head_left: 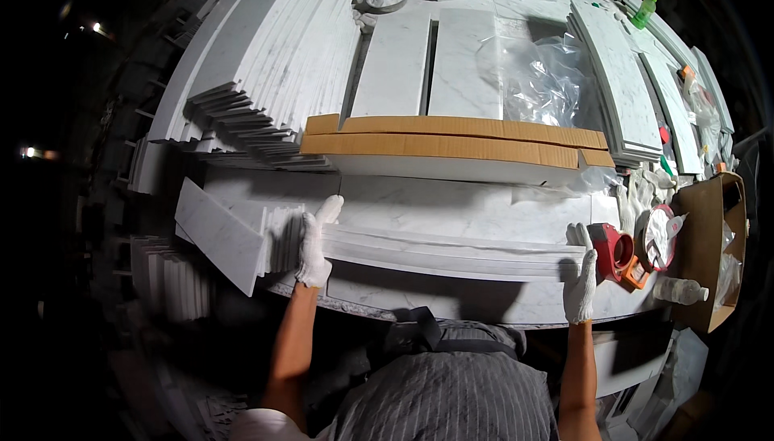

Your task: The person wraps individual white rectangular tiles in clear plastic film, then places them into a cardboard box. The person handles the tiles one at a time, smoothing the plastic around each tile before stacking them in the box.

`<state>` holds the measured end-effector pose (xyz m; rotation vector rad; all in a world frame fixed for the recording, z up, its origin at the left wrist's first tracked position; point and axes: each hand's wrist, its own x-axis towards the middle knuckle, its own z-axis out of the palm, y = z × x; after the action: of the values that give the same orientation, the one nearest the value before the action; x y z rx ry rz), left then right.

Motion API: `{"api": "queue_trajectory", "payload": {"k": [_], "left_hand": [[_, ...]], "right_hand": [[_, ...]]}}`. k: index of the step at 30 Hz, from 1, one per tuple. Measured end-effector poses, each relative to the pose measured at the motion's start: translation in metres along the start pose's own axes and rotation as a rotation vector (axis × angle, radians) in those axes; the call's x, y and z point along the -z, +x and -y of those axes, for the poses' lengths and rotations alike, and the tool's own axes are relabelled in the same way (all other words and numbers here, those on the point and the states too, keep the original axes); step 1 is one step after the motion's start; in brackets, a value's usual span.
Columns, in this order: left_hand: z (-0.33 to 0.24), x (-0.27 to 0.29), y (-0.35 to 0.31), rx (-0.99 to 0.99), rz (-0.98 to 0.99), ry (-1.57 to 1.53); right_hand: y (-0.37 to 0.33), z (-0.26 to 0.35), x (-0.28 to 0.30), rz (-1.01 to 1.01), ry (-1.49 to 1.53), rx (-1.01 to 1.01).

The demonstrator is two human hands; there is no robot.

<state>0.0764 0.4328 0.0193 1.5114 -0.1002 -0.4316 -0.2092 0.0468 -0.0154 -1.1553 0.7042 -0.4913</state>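
Observation:
A small stack of long, narrow white marble strips (451, 254) lies crosswise in front of me. My left hand (315, 247), in a white knitted glove, presses the stack's left end with fingers extended and thumb side against the strips. At the opposite end my right hand (580, 280), gloved the same way, bears on the stack with its fingers pointing up. The strips are clamped between both hands; whether they rest on the table cannot be made out. Just left of my left hand stand short marble pieces (282, 235) with a slanted slab (222, 235) leaning beside them.
Beyond the strips runs a long cardboard box (451, 144). A red tape dispenser (610, 249) sits by my right hand, near a plastic bottle (681, 291) and an upright open carton (701, 239). Many marble slabs (274, 46) stand at far left; clear plastic film (548, 78) lies at back.

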Motion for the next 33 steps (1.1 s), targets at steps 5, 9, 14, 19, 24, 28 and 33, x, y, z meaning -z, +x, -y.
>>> {"api": "queue_trajectory", "payload": {"k": [5, 9, 14, 19, 24, 28, 33], "left_hand": [[0.004, 0.012, 0.000, -0.110, 0.069, 0.242], [0.004, 0.002, 0.002, 0.023, -0.048, 0.204], [-0.002, -0.002, 0.002, 0.106, -0.120, 0.160], [0.001, -0.002, 0.004, 0.082, -0.096, 0.156], [0.003, 0.004, 0.004, 0.050, -0.083, 0.244], [0.001, 0.000, 0.006, 0.027, -0.056, 0.193], [-0.005, -0.004, 0.003, 0.046, -0.091, 0.223]], "right_hand": [[-0.001, 0.003, -0.008, -0.061, -0.106, -0.013], [0.004, -0.005, -0.003, -0.079, -0.167, 0.097], [0.000, 0.015, -0.007, -0.032, -0.273, -0.015], [0.051, 0.043, 0.048, -0.107, -0.086, 0.256], [0.092, 0.147, -0.009, 0.083, -0.739, 0.565], [0.135, 0.164, -0.032, 0.461, -1.284, 0.793], [0.157, 0.155, -0.040, 0.475, -1.370, 0.951]]}}
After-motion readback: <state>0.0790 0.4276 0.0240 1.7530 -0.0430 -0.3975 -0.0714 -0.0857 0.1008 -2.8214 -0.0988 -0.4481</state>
